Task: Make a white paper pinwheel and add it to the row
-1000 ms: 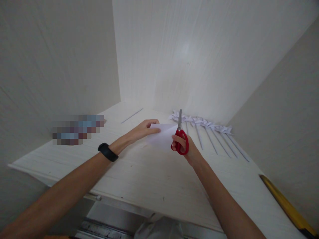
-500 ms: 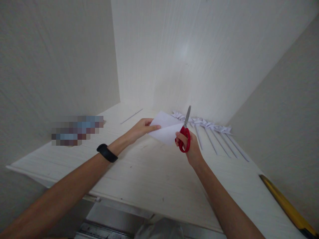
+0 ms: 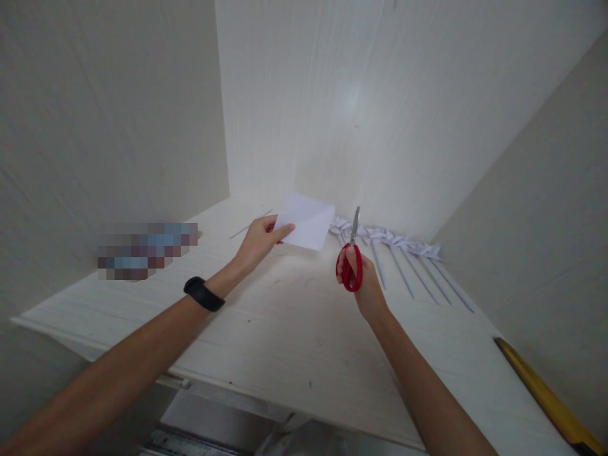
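Since half a second ago, the sheet of paper [image 3: 304,221] has shifted up and leftward along with the left hand [image 3: 260,239], so that a gap now shows between its right edge and the scissors [image 3: 352,269]; the right hand [image 3: 368,285] has hardly moved. White and roughly square, the sheet has no clear long axis, though a faint slanting line, perhaps a crease, runs in from its upper right corner. It is pinched at its left side, thumb on top and fingers beneath, and appears to be held just above the tabletop [image 3: 285,335].

What matters most is how the blades stand to the paper. The right hand is wrapped around the red handles, blades together or nearly so, their long axis pointing away from the person with a slight lean to the right — about parallel to the sheet's right edge, and so past the paper rather than into it. The left hand is the nearer one, being on the sheet; the right is just beyond the free edge, near but apart.

A thin rod [image 3: 240,231] lies behind the left hand, and a row of folded white paper shapes [image 3: 396,240] lies beyond the right.
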`<move>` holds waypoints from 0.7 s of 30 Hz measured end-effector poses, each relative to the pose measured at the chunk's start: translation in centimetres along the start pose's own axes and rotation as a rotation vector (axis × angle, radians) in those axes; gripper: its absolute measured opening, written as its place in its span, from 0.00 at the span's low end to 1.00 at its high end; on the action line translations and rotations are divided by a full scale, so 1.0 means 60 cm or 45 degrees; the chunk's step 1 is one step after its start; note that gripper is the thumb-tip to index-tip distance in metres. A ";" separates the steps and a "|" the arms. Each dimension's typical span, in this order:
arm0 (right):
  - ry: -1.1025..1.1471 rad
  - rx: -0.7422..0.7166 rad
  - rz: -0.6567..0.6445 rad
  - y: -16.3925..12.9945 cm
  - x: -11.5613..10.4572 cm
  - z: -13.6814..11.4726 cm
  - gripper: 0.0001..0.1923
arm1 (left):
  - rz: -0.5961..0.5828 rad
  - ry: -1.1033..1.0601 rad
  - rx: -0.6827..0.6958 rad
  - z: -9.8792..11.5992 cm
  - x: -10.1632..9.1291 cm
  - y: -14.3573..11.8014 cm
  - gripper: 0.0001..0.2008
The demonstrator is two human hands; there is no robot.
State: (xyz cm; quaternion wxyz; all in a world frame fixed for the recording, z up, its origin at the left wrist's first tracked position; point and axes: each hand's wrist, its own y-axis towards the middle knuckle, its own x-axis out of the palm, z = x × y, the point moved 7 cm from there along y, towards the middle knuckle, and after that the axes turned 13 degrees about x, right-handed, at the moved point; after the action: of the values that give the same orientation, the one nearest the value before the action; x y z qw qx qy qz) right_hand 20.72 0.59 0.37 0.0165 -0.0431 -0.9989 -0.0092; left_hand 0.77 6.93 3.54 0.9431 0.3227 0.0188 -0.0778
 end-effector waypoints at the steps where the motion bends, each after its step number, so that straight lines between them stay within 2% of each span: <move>1: 0.028 0.014 -0.026 0.000 0.002 0.002 0.23 | 0.068 0.019 0.037 0.004 -0.009 0.002 0.14; 5: 0.039 0.019 -0.212 -0.006 0.023 0.000 0.26 | 0.297 0.110 0.169 0.019 -0.039 0.005 0.14; 8: -0.091 0.037 -0.368 -0.018 0.044 0.004 0.26 | 0.365 0.157 0.225 0.024 -0.049 0.004 0.13; 13: -0.485 0.077 -0.542 -0.034 0.071 0.023 0.27 | 0.282 0.218 0.264 0.030 -0.039 0.002 0.14; 21: -0.433 0.128 -0.593 -0.040 0.077 0.018 0.29 | 0.154 0.364 0.237 0.041 -0.018 -0.007 0.14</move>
State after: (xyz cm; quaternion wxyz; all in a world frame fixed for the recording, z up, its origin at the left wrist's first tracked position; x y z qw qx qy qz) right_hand 15.87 -1.39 -0.60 -0.1516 0.1872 -0.9695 0.0442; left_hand -0.43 5.24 5.36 0.8998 0.4171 0.1260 0.0242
